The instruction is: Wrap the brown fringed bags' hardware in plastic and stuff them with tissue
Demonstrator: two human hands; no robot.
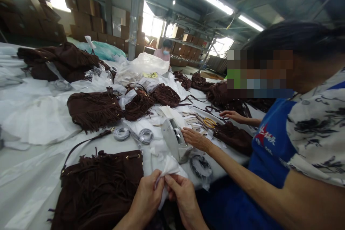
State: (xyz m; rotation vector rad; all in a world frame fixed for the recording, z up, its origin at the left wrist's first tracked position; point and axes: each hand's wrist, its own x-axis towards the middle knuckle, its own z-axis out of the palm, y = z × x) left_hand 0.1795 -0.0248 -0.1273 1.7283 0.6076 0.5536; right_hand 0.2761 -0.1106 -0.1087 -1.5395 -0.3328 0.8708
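My left hand (pixel 150 190) and my right hand (pixel 181 194) meet low in the middle of the view, fingers pinched together on a piece of white tissue paper (pixel 171 165). Part of the paper rises above the fingers and part hangs below them. Just left of my hands a dark brown fringed bag (pixel 99 190) lies on the table, its strap (pixel 81 147) looping up behind it. A grey tape dispenser (pixel 172 140) stands beyond my hands. Coiled straps in clear wrap (pixel 146 136) lie left of it.
At the right, a co-worker in a blue apron (pixel 277 136) reaches one hand (pixel 196 139) beside the dispenser. Yellow-handled scissors (pixel 209 122) lie behind. More brown fringed bags (pixel 94 109), a wrapped black coil (pixel 201 167) and white sheets (pixel 35 116) cover the table. Another person (pixel 163 54) is farther back.
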